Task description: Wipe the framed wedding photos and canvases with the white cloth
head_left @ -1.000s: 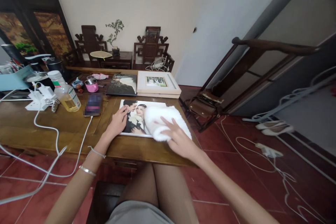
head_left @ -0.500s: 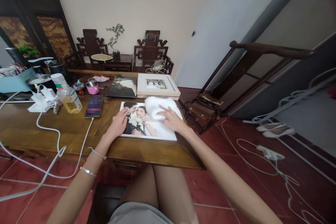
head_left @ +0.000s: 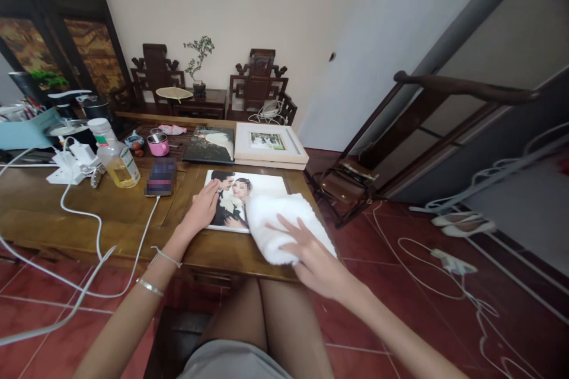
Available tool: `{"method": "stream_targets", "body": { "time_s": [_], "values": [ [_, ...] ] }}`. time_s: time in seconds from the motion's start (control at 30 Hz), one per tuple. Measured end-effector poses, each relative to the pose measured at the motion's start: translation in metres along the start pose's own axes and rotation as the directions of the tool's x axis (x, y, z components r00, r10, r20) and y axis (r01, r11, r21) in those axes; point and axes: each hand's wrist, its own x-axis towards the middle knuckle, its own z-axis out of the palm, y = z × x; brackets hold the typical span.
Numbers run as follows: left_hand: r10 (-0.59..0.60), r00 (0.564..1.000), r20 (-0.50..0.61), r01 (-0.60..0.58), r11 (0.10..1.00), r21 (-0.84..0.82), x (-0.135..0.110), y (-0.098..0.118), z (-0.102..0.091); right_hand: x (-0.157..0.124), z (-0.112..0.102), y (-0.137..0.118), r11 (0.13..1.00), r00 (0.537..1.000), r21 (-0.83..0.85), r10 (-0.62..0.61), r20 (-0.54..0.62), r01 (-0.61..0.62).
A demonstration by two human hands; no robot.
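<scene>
A photo panel [head_left: 234,204] with a picture of a couple lies flat on the wooden table in front of me. My left hand [head_left: 202,207] rests on its left edge, fingers stretched out and holding nothing. My right hand [head_left: 317,263] is on a fluffy white towel [head_left: 271,213], gripping it with some fingers extended over the cloth. The towel covers the panel's lower right part and reaches past it toward the table's right front corner. My right thumb is partly hidden by the towel.
Behind the panel lie a dark photo panel [head_left: 208,145] and white picture frames [head_left: 293,142]. To the left are a phone [head_left: 160,177] on a cable, a bottle [head_left: 118,160], a pink cup [head_left: 157,145] and a power strip [head_left: 73,166]. A wooden chair [head_left: 382,130] stands right.
My right hand has moved the towel toward me and to the right, from the panel's upper right to its lower right corner. My left hand stays at the left edge.
</scene>
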Motion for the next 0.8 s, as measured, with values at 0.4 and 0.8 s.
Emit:
{"method": "stream_targets", "body": {
  "time_s": [0.4,0.8],
  "values": [
    [0.022,0.999,0.042,-0.025,0.997,0.067,0.000,-0.004,-0.001,0.108,-0.003,0.070,0.977,0.984,-0.115,0.179,0.003,-0.178],
    [0.005,1.000,0.020,-0.006,0.999,0.047,0.000,-0.001,0.001,0.011,0.004,-0.003,0.995,1.000,-0.098,0.008,0.021,-0.006]
  ]
}}
